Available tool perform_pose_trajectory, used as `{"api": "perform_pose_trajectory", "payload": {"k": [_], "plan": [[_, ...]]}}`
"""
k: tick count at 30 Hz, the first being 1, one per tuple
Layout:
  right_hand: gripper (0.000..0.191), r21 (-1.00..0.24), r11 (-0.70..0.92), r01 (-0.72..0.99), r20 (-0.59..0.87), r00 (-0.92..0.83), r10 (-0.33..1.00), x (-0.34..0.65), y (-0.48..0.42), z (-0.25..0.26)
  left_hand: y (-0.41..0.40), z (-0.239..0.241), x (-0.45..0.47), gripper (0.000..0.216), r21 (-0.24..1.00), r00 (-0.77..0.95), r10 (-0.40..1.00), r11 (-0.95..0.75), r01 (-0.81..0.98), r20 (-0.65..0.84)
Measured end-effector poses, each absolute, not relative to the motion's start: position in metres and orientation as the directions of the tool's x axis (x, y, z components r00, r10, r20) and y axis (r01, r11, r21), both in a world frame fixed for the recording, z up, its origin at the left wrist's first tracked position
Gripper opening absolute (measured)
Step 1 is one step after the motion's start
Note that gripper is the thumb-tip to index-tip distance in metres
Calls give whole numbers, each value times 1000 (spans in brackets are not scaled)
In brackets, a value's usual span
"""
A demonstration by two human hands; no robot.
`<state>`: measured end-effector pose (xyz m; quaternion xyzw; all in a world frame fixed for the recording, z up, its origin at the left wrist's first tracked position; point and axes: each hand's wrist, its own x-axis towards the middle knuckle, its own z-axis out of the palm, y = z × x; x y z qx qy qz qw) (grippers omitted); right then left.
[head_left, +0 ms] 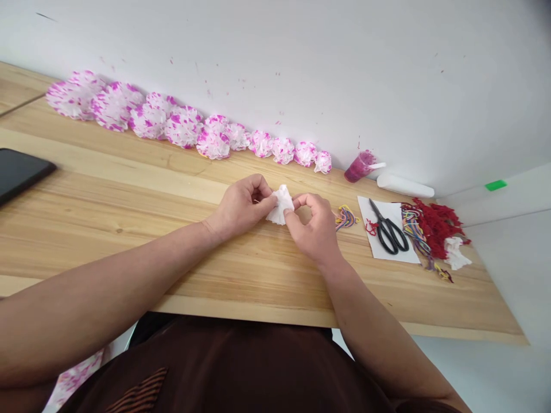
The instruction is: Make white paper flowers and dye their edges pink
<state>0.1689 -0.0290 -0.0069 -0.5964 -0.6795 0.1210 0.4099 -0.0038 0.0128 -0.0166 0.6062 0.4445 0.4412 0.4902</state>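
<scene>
Between my two hands is a small piece of crumpled white tissue paper [283, 202], held just above the wooden table. My left hand [244, 203] pinches its left edge between thumb and fingers. On the other side, my right hand [316, 225] grips the lower right edge with thumb and forefinger. Several multicoloured yarn strands [345, 218] lie just right of my right hand. Farther right, black-handled scissors [390, 230] rest on a white sheet of paper [379, 248].
Along the wall runs a row of white and magenta paper pompoms [184, 126]. A cup of magenta dye [358, 167] and a white roll [404, 186] stand behind the sheet. Red yarn [437, 223] is heaped at right; a black phone [21, 172] lies far left.
</scene>
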Motion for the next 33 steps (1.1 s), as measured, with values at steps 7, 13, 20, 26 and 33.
{"api": "perform_pose_trajectory", "payload": {"k": [7, 13, 20, 26, 33], "plan": [[21, -773, 161, 614, 284, 108, 953, 170, -26, -8, 8, -17, -3, 22, 980, 278, 952, -167, 108, 132], [24, -891, 107, 441, 162, 89, 983, 174, -22, -13, 11, -9, -5, 30, 1000, 309, 951, -2, 31, -7], [18, -756, 212, 619, 316, 62, 947, 169, -28, -7, 12, -11, -5, 25, 998, 251, 968, -32, 47, 19], [20, -818, 151, 555, 235, 83, 969, 169, -27, -6, 7, -13, -1, 18, 964, 205, 960, -223, 145, 192], [21, -796, 202, 570, 293, 72, 953, 171, -24, -13, 8, -13, -2, 24, 989, 241, 964, -130, 70, 110]]}}
